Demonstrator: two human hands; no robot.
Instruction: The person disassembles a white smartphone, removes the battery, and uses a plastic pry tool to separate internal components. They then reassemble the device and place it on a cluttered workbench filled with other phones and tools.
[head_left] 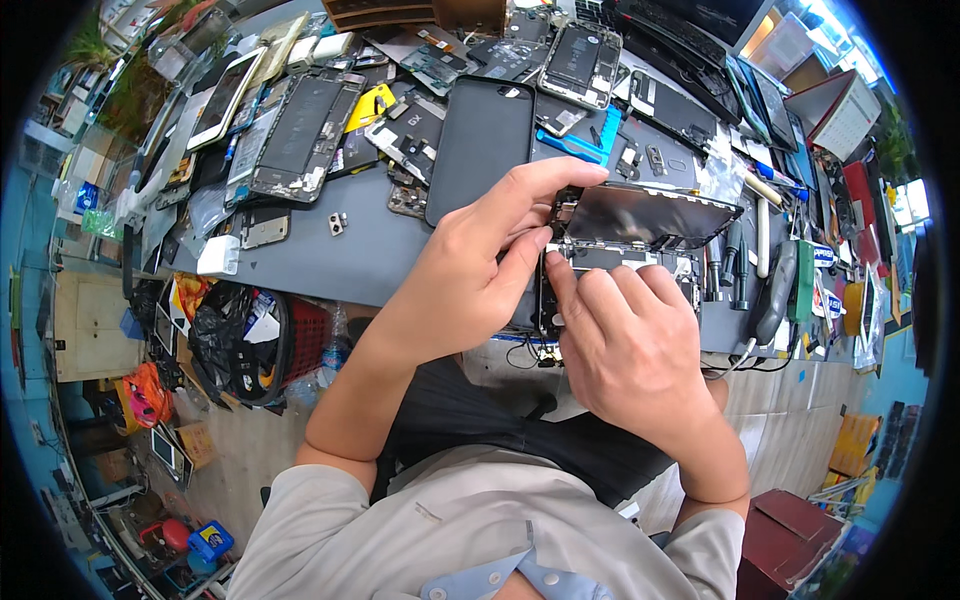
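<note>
A grey work mat (330,255) covers the bench, strewn with dismantled phones and a black phone back cover (478,140). At its near edge lies an opened smartphone (610,262), its screen panel (655,215) hinged up. The left hand (480,265) steadies the phone's top edge, fingers curled on it. The right hand (625,345) pinches something small inside the phone; what it is cannot be told. The work looks mid-disassembly; the next move seems to call for fine fingertip control.
</note>
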